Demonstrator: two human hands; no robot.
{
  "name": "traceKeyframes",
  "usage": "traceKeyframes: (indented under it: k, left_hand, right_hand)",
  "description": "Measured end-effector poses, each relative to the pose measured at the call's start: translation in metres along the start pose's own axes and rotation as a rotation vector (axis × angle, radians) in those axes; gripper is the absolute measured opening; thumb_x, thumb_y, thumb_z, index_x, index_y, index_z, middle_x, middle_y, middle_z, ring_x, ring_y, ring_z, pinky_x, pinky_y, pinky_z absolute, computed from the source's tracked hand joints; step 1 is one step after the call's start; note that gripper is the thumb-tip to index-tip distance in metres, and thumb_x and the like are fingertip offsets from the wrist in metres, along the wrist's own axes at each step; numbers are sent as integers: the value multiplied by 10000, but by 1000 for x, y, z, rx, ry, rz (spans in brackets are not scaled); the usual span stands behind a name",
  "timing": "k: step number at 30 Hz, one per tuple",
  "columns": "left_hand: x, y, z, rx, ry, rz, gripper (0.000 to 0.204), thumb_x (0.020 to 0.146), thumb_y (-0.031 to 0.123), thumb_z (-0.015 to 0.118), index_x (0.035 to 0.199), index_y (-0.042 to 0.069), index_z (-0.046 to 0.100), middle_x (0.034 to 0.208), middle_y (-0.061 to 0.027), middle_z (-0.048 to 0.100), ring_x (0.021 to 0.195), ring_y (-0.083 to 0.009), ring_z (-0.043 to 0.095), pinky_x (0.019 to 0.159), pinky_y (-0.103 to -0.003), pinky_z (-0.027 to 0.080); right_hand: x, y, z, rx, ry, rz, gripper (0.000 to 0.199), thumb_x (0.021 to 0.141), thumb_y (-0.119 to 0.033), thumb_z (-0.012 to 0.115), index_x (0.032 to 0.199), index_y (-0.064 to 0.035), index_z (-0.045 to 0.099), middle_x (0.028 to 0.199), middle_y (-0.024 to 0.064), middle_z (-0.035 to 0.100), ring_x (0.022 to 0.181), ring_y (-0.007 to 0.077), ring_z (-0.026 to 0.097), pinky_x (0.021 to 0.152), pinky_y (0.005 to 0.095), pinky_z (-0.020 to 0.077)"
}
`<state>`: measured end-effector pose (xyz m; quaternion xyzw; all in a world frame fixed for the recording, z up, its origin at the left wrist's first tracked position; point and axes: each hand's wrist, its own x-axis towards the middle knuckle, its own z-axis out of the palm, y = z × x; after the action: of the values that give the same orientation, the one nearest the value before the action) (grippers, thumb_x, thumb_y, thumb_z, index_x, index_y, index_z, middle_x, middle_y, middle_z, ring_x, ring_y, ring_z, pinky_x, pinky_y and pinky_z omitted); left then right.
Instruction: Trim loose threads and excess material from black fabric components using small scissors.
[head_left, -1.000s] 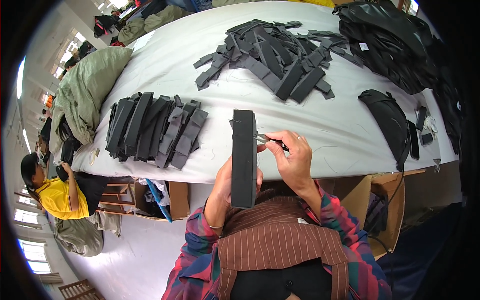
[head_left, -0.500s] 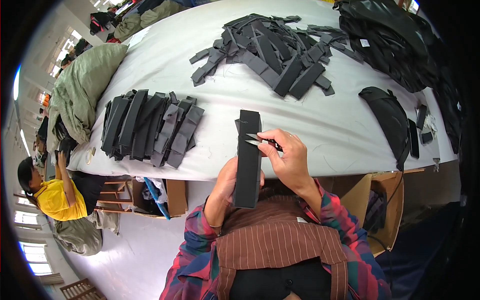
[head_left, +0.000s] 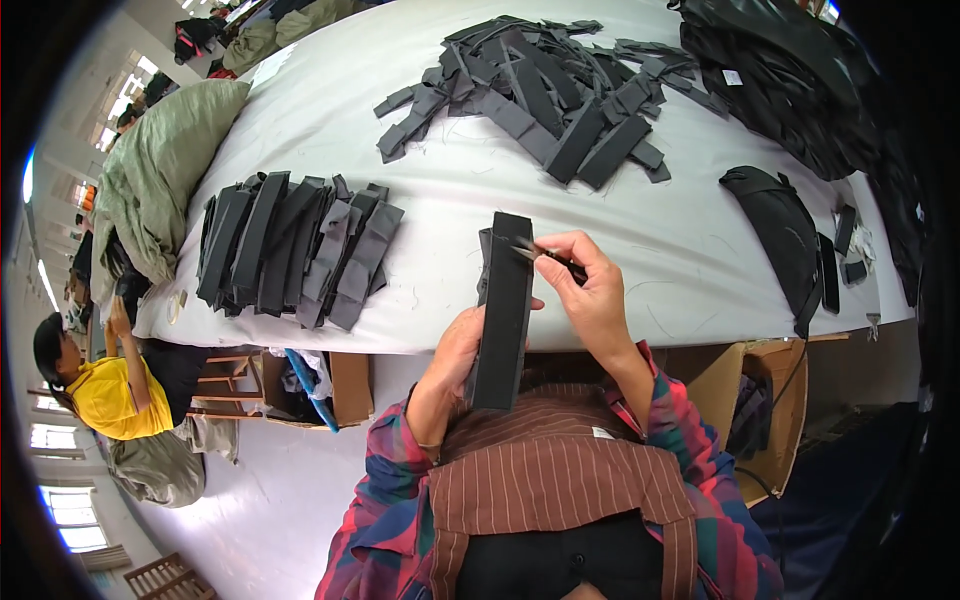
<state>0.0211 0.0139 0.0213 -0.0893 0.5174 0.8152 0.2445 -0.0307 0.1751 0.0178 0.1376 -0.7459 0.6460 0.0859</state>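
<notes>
Head view, left hand: my left hand [head_left: 452, 352] wraps around the lower half of a long black padded strip [head_left: 503, 305], fingers closed on it, holding it upright over the near edge of the white table [head_left: 420, 180].
Head view, right hand: my right hand [head_left: 592, 290] pinches a small pair of snips [head_left: 545, 254] between thumb and fingers; the tips touch the strip's upper right edge.
Strip position: in front of my chest, its top end over the table, its bottom end above my brown striped apron [head_left: 545, 480].
Sorted stack: a fanned row of black and grey strips [head_left: 295, 250] lies on the table to my left, well apart from my hands.
Loose heap: a jumbled pile of strips [head_left: 545, 85] lies farther back.
Right side: a black bag [head_left: 775, 225] lies near the table's edge.
Off-table: a person in a yellow shirt [head_left: 100, 385] sits at far left.
</notes>
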Motion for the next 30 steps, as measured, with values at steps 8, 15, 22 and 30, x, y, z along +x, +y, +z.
traceKeyframes:
  k: [8,15,22,30]
  left_hand:
    - [11,-15,-8,85,130,-39,318,939,311,515,1040,17,583,764,2,583,616,-71,567,508,-220,456]
    - [14,-11,-7,-219,187,48,291,951,222,458,1096,-7,566,954,-64,624,796,-121,610,660,-258,509]
    - [11,-4,-9,-215,0,120,609,759,48,584,1332,7,384,1059,-81,516,911,-155,561,760,-302,490]
    - [10,-1,-9,-119,56,122,737,718,-28,621,1389,10,320,989,-46,459,799,-105,492,675,-249,427]
  right_hand:
    - [-7,2,3,437,-178,287,400,840,-87,677,1213,-72,535,968,9,526,855,66,502,745,207,430]
    - [-17,-8,6,240,-255,258,544,801,-149,731,1285,-114,488,1043,-21,448,852,66,450,759,202,392]
    - [-31,2,7,189,-313,350,551,739,-107,664,1266,-138,506,959,13,503,882,85,487,754,228,429]
    - [-21,0,-4,300,-237,323,443,759,2,611,1191,-86,568,864,-60,506,671,-14,353,557,139,263]
